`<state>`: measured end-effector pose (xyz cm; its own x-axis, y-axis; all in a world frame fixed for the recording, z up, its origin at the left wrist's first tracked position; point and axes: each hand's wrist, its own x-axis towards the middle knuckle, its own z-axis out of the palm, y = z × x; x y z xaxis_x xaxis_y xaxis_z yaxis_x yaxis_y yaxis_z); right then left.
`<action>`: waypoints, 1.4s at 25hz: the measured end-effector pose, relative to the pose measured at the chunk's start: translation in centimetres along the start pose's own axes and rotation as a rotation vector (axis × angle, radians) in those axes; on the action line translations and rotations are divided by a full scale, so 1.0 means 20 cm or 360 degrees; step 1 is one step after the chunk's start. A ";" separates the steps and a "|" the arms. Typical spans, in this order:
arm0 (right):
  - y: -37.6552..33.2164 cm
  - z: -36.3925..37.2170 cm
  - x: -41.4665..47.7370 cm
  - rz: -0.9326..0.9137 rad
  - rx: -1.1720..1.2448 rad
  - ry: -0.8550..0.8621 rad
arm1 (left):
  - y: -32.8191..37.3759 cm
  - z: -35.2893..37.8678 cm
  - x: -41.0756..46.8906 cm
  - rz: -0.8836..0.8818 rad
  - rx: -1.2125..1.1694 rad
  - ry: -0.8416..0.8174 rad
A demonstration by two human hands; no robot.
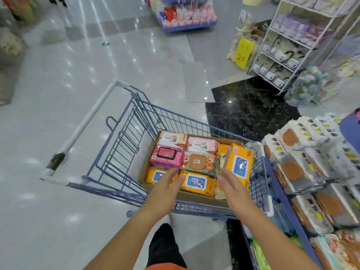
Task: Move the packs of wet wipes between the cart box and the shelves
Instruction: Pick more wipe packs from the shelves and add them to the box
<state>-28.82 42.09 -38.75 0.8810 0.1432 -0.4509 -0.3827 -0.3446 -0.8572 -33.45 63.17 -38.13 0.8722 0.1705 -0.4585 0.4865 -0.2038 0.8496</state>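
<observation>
Shelf packs (303, 166) blurred; box (194, 196) floor hidden.

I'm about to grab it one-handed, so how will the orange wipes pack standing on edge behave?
The orange pack looks film-wrapped and plump, so it probably flexes and feels fairly heavy. Standing on edge beside the cart wall, it may tip when nudged. Its glossy wrap could be slippery.

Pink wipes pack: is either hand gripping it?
No, left hand and right hand both show straight open fingers, none curled round the pink wipes pack.
</observation>
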 end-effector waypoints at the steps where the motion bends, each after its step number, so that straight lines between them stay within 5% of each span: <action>1: -0.01 0.05 0.10 0.0036 0.0004 0.0039 | -0.01 -0.04 0.12 -0.0018 0.0028 -0.0033; 12: -0.02 0.39 0.90 0.0582 -0.0049 0.0216 | -0.12 -0.30 1.16 -0.0385 0.0285 -0.0360; 17: 0.17 0.46 1.23 0.0670 -0.0192 0.0416 | -0.39 -0.33 1.51 -0.0467 0.0487 -0.0176; 22: 0.29 0.42 1.38 0.0908 -0.0805 0.0726 | -0.58 -0.35 1.68 -0.0469 0.1140 -0.0037; 26: 0.32 0.40 1.42 0.1052 -0.0346 0.0697 | -0.51 -0.34 1.75 -0.0677 0.1229 -0.0069; 30: 0.36 0.38 1.47 0.1166 -0.0394 0.0607 | -0.42 -0.31 1.80 -0.0841 0.1084 -0.0181; 35: 0.38 0.37 1.48 0.1201 -0.0272 0.0567 | -0.49 -0.27 1.72 -0.0879 0.0594 -0.0004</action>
<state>-7.77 50.51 -60.41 0.4523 -0.4717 -0.7569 -0.8808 -0.3697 -0.2960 -8.44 76.30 -60.85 0.4897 0.3432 -0.8015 0.8465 -0.4075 0.3427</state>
